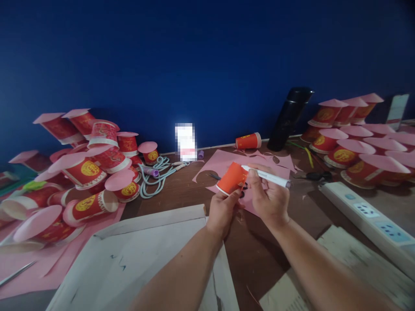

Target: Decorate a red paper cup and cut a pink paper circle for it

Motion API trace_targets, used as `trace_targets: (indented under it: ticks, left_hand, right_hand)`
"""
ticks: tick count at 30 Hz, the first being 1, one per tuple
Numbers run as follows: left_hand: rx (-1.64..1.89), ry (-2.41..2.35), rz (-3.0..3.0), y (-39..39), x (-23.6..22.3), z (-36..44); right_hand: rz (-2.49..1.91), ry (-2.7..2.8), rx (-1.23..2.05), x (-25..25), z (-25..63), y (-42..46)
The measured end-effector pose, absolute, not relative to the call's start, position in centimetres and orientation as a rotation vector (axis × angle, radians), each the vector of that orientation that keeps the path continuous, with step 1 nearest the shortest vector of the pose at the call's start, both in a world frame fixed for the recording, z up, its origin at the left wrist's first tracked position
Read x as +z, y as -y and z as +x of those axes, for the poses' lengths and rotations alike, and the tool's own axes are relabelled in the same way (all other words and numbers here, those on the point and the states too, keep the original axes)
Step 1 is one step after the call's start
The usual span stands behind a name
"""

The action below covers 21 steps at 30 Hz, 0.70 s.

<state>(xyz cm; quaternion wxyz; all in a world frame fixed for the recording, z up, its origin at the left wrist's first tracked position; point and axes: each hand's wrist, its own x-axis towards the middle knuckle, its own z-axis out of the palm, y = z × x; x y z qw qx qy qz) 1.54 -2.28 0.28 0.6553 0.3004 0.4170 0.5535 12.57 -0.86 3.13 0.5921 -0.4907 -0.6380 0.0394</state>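
Dark blue wall (207, 69) spans twelve o'clock behind a brown wooden tabletop (181, 190), where pink paper (220, 162) lies near the centre, piled cups (86, 168) at nine to ten o'clock, more cups (350, 153) at two, and a power strip (369, 216) at three to four. Near the centre, the left hand (222, 211) has its fingers closed around a red cup (231, 178), tilted, while the right hand (270, 201) pinches a white marker (269, 176) at the cup's base.
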Motion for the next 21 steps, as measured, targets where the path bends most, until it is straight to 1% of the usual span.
trace_targets:
  ticks: [21]
  left_hand:
    - [1.277,-0.935,0.692,2.48,0.51,1.6]
  right_hand:
    - [-1.222,1.473,0.085,3.03,12.53,0.76]
